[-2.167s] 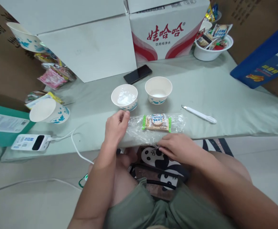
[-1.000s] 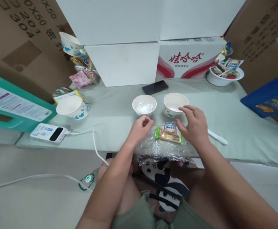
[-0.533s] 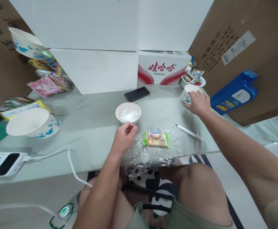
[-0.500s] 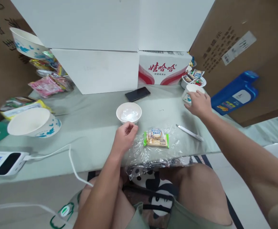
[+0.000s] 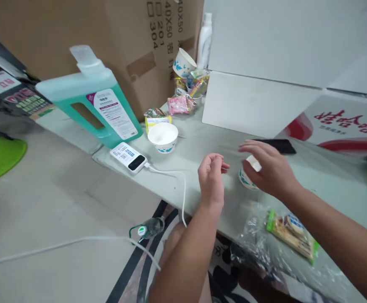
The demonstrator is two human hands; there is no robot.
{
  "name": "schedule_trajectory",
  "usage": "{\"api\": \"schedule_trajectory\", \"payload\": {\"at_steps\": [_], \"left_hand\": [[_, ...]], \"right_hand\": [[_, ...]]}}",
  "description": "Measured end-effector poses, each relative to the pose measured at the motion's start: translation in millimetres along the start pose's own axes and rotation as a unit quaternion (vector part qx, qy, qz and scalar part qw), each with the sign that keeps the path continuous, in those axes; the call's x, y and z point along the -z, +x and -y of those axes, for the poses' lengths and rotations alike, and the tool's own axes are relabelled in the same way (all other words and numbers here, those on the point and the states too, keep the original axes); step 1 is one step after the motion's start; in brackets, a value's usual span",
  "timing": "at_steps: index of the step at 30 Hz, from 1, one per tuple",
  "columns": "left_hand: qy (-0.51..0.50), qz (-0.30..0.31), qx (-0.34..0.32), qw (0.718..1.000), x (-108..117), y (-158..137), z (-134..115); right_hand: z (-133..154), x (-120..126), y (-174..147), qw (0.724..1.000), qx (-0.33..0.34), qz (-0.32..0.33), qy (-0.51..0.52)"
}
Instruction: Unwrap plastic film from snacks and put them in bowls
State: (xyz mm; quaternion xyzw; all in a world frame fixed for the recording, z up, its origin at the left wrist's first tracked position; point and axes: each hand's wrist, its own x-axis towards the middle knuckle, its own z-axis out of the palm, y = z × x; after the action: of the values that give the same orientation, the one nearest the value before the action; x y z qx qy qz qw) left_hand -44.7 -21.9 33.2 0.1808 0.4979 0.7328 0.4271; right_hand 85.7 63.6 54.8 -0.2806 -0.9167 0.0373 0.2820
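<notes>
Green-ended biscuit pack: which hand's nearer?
Right. The right hand is just beyond the biscuit pack, its forearm passing alongside; the left hand is farther off, to the pack's left. Neither hand's fingers hold it.

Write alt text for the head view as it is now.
A person's right hand partly hides a blue-patterned paper bowl; the left hand is to its left. Nearer the viewer, a green-ended snack packet lies on clear plastic.

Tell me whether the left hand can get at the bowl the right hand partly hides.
Probably yes: the left hand appears close to the bowl, whose left side seems free; the right hand hides part of its other side.
</notes>
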Motion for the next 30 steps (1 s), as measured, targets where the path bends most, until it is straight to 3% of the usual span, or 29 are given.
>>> {"api": "schedule_trajectory", "payload": {"at_steps": [3,8,16,19,24,30], "left_hand": [[-0.054,-0.044,0.037,0.997,17.2,8.5,-14.3],[-0.100,-0.093,0.106,0.985,40.4,18.1,-22.8],[-0.114,-0.016,0.165,0.980,60.2,19.0,-19.4],[-0.077,-0.027,0.167,0.983,60.5,18.1,-13.7],[-0.058,-0.048,0.148,0.986,48.8,22.3,-10.7],[-0.037,-0.109,0.157,0.981,33.7,30.5,-18.3]], "right_hand": [[11.8,-40.6,60.1,0.997,0.030,0.058,0.028],[3.3,-111.8,152.9,0.994,-0.009,0.109,0.017],[-27.2,-189.4,284.0,0.987,-0.120,0.086,-0.070],[-36.0,-202.4,302.8,0.984,-0.137,0.082,-0.074],[-34.6,-204.8,295.8,0.987,-0.137,0.073,-0.051],[-27.9,-199.4,304.7,0.973,-0.214,0.082,-0.038]]}}
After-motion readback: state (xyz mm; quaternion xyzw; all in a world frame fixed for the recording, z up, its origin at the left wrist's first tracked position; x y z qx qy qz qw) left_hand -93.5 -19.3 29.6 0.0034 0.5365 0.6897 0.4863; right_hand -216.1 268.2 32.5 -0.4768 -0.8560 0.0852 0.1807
